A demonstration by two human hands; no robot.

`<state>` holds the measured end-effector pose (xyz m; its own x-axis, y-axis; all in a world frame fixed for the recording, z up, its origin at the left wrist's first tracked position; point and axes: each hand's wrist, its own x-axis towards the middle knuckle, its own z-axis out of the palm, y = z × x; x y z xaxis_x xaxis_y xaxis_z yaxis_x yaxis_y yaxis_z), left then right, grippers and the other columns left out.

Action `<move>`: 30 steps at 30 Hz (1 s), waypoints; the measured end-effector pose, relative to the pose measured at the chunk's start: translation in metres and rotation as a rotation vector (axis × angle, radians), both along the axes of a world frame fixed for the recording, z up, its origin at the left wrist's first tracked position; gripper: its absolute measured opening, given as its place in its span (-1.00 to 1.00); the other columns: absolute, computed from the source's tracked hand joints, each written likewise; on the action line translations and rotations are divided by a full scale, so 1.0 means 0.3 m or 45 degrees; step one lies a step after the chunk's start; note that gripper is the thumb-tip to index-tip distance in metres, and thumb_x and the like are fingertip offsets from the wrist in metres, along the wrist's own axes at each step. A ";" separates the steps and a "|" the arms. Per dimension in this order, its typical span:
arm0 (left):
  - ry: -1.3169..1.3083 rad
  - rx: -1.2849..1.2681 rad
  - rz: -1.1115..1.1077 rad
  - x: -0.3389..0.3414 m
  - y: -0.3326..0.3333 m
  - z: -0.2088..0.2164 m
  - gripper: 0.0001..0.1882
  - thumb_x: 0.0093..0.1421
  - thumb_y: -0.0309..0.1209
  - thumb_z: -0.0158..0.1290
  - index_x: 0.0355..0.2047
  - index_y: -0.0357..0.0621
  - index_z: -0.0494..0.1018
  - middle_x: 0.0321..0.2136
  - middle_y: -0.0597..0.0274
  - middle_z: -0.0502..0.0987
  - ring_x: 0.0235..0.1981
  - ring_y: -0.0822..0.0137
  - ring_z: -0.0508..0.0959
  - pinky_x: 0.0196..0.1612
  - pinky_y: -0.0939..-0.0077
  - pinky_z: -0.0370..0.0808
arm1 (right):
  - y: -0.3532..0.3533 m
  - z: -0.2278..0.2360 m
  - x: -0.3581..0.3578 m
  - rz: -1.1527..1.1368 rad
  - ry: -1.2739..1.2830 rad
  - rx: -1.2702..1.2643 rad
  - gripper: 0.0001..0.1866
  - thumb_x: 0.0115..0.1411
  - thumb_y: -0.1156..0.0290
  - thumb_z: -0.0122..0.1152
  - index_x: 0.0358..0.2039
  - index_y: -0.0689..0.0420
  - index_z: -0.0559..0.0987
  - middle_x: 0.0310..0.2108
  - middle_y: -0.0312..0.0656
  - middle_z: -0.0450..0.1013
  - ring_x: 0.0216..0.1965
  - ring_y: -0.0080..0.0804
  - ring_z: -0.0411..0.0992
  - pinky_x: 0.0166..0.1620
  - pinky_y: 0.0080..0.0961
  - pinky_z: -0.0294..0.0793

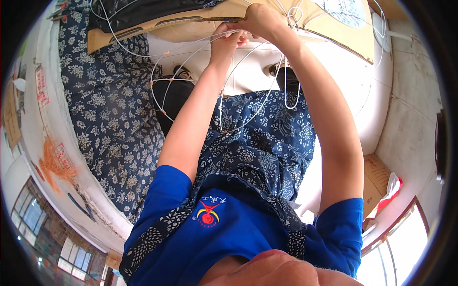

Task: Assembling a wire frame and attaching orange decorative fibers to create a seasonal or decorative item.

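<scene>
Out at the far edge of my lap, my left hand (228, 40) and my right hand (262, 21) meet, both closed on white wire. The fingers of the left hand pinch a strand, and the right hand is bent over beside it, its fingertips partly hidden. From the hands a white wire frame (152, 82) of curved loops hangs over my legs, with small orange bindings at its joints. A long narrow white wire loop (292, 107) dangles to the right, below a twist of wire close to the cardboard.
A cardboard sheet (362, 45) lies ahead, with black plastic (148, 16) and a blue-and-white round piece (341, 10) on it. Dark flowered cloth (100, 105) covers the left side. Beyond it lie orange straw (56, 164) and a dark tool (81, 206). A cardboard box (374, 178) stands right.
</scene>
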<state>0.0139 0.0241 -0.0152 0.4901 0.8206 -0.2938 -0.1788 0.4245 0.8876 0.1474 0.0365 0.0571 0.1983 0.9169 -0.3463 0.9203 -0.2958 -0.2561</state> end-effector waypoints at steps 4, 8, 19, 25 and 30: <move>-0.068 0.052 0.085 0.000 0.027 -0.040 -0.82 0.16 -0.35 0.10 -0.30 -0.15 0.39 -0.45 0.27 0.52 -0.50 0.46 0.52 -0.36 0.53 0.52 | -0.046 -0.097 0.063 0.839 -0.250 0.484 -0.57 0.10 0.13 0.17 -0.18 0.25 0.54 -0.39 0.04 0.53 -0.42 -0.07 0.51 -0.36 -0.26 0.49; -0.073 0.008 0.085 -0.002 0.022 -0.036 -0.82 0.16 -0.35 0.11 -0.31 -0.15 0.40 -0.46 0.26 0.52 -0.51 0.46 0.51 -0.37 0.53 0.52 | -0.031 -0.004 0.008 -0.187 0.473 -0.071 -0.66 -0.01 0.11 0.23 -0.58 0.16 0.63 -0.78 -0.26 0.37 -0.71 -0.48 0.34 -0.60 -0.52 0.31; -0.024 -0.348 -0.014 -0.047 -0.058 0.050 -0.80 0.16 -0.31 0.10 -0.27 -0.16 0.48 -0.42 0.24 0.51 -0.47 0.43 0.50 -0.33 0.51 0.50 | -0.114 0.035 0.022 -0.338 0.816 0.198 -0.70 0.06 0.22 0.24 -0.41 0.24 0.61 -0.71 -0.39 0.36 -0.66 -0.73 0.25 -0.60 -0.72 0.20; -0.096 -0.354 -0.039 -0.054 -0.064 0.047 -0.80 0.17 -0.35 0.07 -0.23 -0.16 0.49 -0.41 0.24 0.52 -0.46 0.43 0.50 -0.30 0.49 0.51 | -0.161 0.024 0.011 -0.425 0.792 0.348 -0.69 0.01 0.22 0.23 -0.38 0.24 0.62 -0.64 -0.26 0.47 -0.57 -0.62 0.41 -0.42 -0.62 0.43; -0.088 -0.352 -0.043 -0.055 -0.066 0.041 -0.80 0.17 -0.35 0.07 -0.23 -0.16 0.49 -0.41 0.23 0.52 -0.46 0.43 0.50 -0.30 0.49 0.52 | -0.162 -0.004 -0.008 -0.520 0.894 0.428 -0.70 0.03 0.23 0.22 -0.37 0.24 0.61 -0.60 -0.23 0.50 -0.55 -0.60 0.44 -0.40 -0.63 0.45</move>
